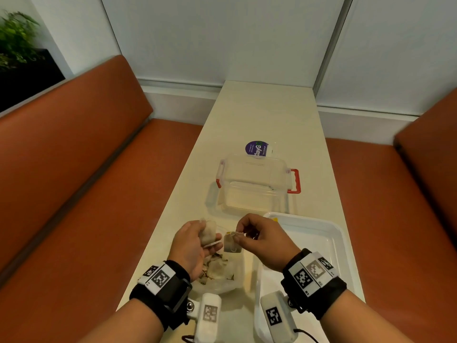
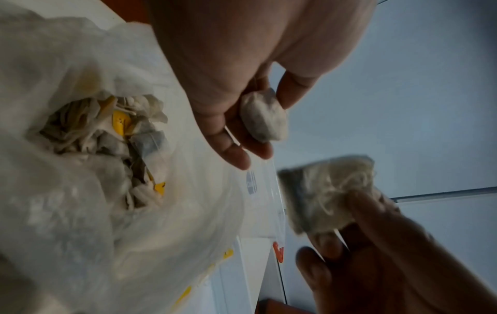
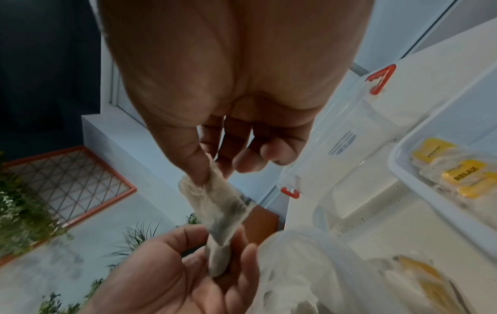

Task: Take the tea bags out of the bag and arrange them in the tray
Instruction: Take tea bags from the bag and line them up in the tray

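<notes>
Plastic bag [image 2: 88,191] holds tea bags; both hands' fingers pinch one tea bag each.

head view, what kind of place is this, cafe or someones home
Likely a cafe or office booth rather than a home: orange padded benches flank a long narrow table against panelled partition walls, with a planter behind.

Bag [image 1: 222,271] lies left of tray [image 1: 338,233], container [image 1: 254,184] behind both.
</notes>
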Motion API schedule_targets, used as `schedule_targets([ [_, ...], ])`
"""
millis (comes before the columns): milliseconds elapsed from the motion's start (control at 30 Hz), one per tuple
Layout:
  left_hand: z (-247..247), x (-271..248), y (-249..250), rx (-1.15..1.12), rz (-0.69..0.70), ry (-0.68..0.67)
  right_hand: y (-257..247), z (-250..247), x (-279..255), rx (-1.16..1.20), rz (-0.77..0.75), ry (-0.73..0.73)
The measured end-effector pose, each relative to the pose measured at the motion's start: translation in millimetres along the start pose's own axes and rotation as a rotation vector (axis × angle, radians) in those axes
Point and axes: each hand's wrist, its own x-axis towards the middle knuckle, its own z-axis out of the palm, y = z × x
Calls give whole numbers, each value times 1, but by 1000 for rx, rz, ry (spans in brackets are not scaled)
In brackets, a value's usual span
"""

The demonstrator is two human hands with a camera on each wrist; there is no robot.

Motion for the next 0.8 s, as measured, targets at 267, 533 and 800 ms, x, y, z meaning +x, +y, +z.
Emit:
schedule_targets([
  [267,2,-9,22,512,226,-313,1,-20,4,114,29,46],
  [533,18,-9,20,789,374,-420,-11,-28,5,201,-19,93],
  [800,17,-14,21,776,541,-289,-7,-25,5,158,10,212],
])
